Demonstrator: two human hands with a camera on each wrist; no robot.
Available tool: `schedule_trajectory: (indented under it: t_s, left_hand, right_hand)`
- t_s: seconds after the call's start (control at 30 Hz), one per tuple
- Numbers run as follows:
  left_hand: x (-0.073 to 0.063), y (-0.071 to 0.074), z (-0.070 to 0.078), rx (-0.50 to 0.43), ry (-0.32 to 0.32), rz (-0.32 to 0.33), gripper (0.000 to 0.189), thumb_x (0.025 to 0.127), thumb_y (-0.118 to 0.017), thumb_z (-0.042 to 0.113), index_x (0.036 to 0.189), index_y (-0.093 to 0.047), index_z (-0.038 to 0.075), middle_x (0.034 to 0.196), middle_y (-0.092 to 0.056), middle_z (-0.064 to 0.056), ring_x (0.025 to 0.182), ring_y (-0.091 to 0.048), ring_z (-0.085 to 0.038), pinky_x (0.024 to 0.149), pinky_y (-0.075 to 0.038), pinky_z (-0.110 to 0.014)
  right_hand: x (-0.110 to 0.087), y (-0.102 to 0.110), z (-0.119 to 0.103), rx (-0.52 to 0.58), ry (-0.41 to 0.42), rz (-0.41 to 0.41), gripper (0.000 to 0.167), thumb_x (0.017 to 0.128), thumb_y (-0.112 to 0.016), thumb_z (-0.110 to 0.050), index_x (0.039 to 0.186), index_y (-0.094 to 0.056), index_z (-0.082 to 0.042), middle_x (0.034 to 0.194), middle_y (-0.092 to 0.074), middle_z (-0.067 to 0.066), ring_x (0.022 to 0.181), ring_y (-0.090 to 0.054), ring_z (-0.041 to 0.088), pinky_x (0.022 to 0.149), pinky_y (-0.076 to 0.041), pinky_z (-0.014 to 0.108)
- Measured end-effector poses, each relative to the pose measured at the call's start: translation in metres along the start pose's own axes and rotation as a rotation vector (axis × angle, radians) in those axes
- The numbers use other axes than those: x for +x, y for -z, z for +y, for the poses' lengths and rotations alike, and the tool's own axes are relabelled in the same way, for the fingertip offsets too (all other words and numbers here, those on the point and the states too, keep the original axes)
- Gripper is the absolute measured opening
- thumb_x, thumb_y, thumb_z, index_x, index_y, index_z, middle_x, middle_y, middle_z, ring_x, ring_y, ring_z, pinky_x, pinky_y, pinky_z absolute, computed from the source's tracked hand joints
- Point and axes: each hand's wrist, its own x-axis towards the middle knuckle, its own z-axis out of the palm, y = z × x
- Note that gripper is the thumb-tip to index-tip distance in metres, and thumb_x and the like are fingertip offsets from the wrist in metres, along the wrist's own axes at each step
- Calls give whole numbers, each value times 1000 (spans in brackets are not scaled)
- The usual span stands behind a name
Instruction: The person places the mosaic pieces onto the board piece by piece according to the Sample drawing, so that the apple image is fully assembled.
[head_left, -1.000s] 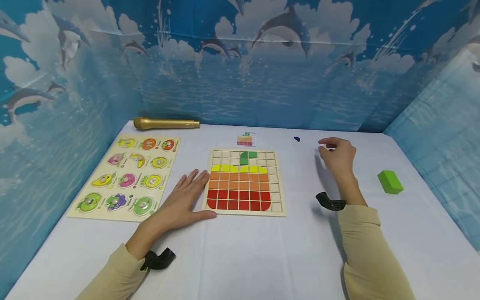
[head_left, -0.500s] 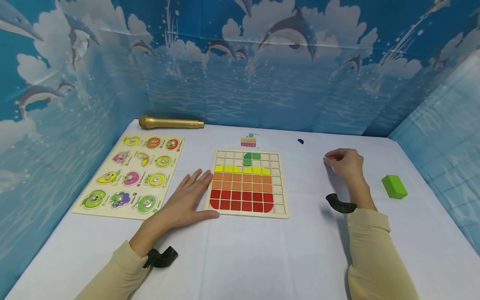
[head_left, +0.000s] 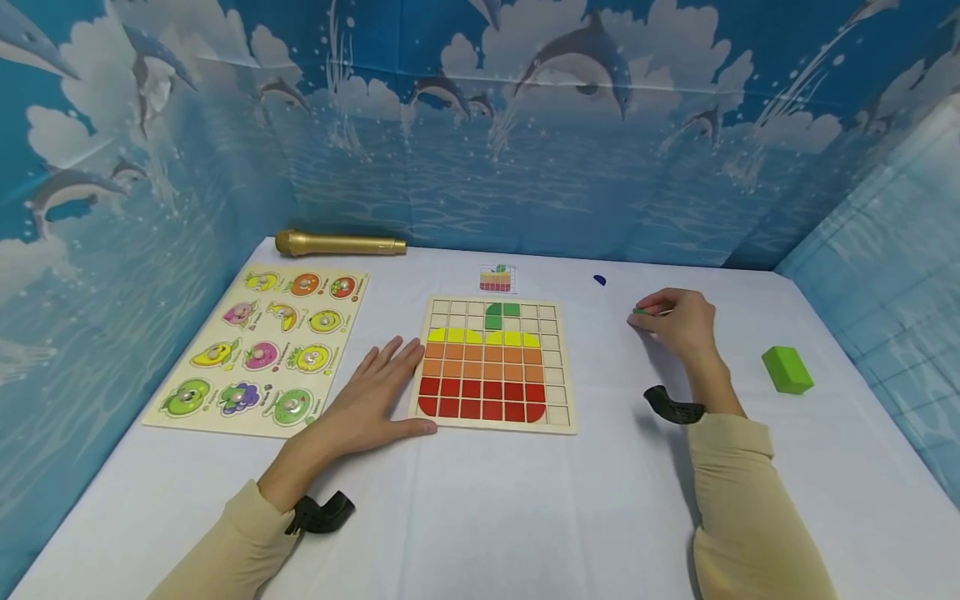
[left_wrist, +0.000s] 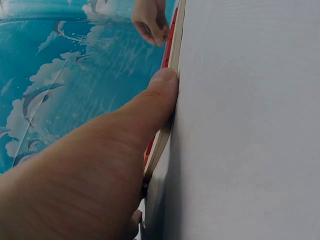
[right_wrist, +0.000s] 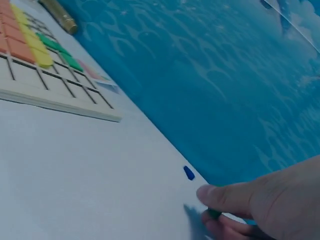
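A wooden grid board (head_left: 555, 367) lies mid-table, with red, orange, yellow and green tiles set in an apple-like pattern. My left hand (head_left: 375, 400) lies spread at its left side, fingertips and thumb at the edge; in the left wrist view the thumb (left_wrist: 155, 102) presses along the board's rim. To the right of the board, my right hand (head_left: 681, 327) pinches a small green tile (head_left: 640, 312) between thumb and fingers, over the white table. In the right wrist view the green tile (right_wrist: 214, 213) is mostly hidden by the fingers.
A dark blue half-round piece (head_left: 599, 280) lies behind the right hand. Behind the board is a small pattern card (head_left: 498, 279). A fruit puzzle board (head_left: 270, 342) and a gold microphone (head_left: 341, 243) are at left, a green block (head_left: 787, 370) at right.
My right hand came nearer, then shifted slightly left and back with the green tile now showing between its fingertips. My left hand stays at the board's edge. The view has shifted a little.
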Motion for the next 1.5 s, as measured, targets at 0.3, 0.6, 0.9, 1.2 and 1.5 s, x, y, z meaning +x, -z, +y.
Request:
schedule_trajectory:
  t_s: [0.3, 0.6, 0.9, 1.2, 1.5]
  left_hand:
    - [-1, 0, 1, -6, -2, 4, 114, 84, -75, 69, 169, -23, 13, 177, -21, -3, 166, -8, -29, 135, -5, -51]
    - [0, 1, 0, 0, -3, 3, 114, 85, -75, 68, 169, -23, 13, 177, -21, -4, 166, -8, -29, 135, -5, -51]
    - [0, 1, 1, -3, -23, 21, 112, 85, -76, 66, 168, -25, 10, 176, -24, -7, 165, -11, -32, 134, -7, -54]
    - [0, -1, -2, -7, -26, 29, 112, 85, -75, 66, 168, -27, 9, 176, -25, -7, 165, -12, -33, 134, -8, -55]
    - [0, 0, -2, -5, -20, 19, 113, 85, -76, 67, 169, -25, 11, 176, -24, -6, 165, -11, -32, 134, -7, -54]
  right_hand:
    - [0, -24, -28, 4, 160, -25, 24, 102, -72, -19, 120, -78, -5, 104, -80, 19, 89, -77, 25, 69, -53, 23]
    - [-8, -52, -55, 72, 262, -123, 22, 103, -69, -11, 123, -75, -3, 100, -78, 17, 87, -74, 28, 72, -52, 22]
    - [-23, -79, -78, 202, 266, -91, 15, 99, -75, -17, 109, -78, -6, 97, -79, 12, 84, -75, 24, 72, -54, 14]
    - [-30, -102, -86, 239, 270, -102, 16, 102, -72, -15, 113, -80, -6, 104, -79, 12, 90, -74, 23, 85, -58, 28]
    - [-35, -105, -91, 189, 311, -118, 18, 101, -72, -13, 116, -80, -7, 115, -77, 12, 102, -71, 26, 95, -61, 43]
